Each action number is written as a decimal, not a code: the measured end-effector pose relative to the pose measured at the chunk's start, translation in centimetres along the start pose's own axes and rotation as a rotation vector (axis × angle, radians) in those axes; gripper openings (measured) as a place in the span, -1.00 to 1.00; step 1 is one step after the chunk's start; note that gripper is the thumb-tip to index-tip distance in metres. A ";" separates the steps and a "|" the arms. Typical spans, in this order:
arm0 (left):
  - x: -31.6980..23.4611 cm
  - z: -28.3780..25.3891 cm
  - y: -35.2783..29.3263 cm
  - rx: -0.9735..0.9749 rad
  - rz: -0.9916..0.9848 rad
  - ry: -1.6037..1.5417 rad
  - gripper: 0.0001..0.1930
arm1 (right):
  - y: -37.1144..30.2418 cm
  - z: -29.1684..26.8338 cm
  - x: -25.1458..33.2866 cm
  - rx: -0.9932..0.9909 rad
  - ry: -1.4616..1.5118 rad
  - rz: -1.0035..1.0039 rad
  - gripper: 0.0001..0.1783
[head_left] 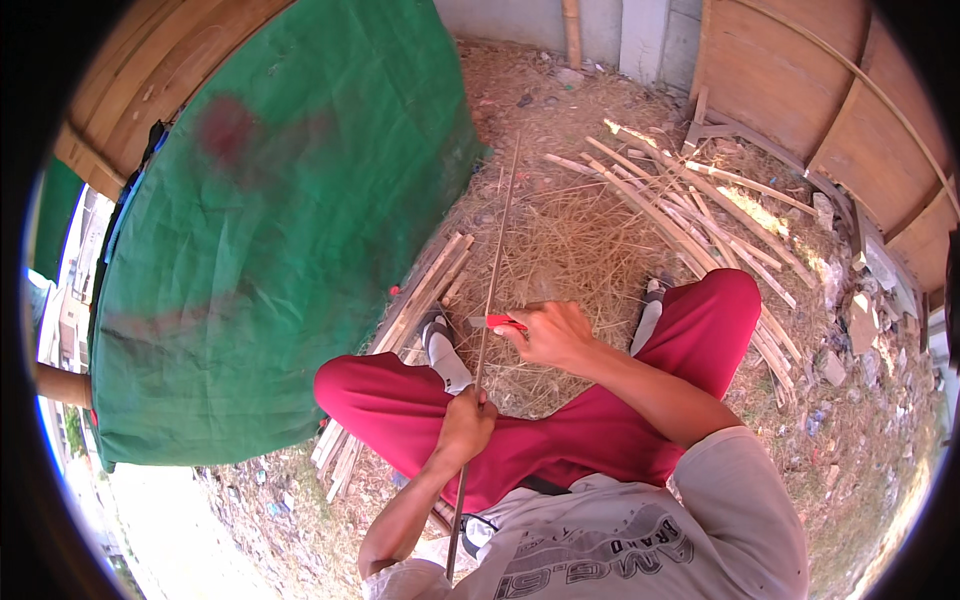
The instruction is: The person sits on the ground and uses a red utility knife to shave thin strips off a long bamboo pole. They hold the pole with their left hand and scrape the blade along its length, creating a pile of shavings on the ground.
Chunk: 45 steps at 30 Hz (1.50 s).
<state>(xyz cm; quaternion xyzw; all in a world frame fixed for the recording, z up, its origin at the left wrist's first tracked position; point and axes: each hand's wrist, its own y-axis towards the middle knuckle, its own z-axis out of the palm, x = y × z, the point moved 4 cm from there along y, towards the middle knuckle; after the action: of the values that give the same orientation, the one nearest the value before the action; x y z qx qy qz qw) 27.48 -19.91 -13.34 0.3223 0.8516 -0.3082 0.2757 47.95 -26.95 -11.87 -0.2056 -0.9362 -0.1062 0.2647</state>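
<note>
A long, thin strip that looks like bamboo (501, 235) runs from beside my body out past my feet. Low on it, over my left thigh, my left hand (466, 426) is wrapped around the strip. My right hand (556, 334) is closed on a red box cutter (507, 322), farther up the strip. The cutter's blade crosses the strip and looks to touch it, pointing left. Fine shavings (575, 245) cover the ground beyond my right hand, between my feet.
Several split strips (690, 215) lie heaped at the far right, and another bundle (425, 290) sits beside my left foot. A green tarp (300, 220) hangs at the left. Wooden panels (800, 85) stand at the right, with rubble (862, 322) below.
</note>
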 end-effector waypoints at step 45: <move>-1.5 -0.6 0.0 -0.141 0.142 0.021 -0.90 | -0.6 -3.2 0.1 -0.227 0.136 -0.124 -0.58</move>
<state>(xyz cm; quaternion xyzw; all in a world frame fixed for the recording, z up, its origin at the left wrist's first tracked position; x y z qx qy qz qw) 28.28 -20.11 -11.94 0.3647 0.8490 -0.2239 0.3099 49.12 -28.44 -9.17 -0.1682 -0.9089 -0.2412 0.2956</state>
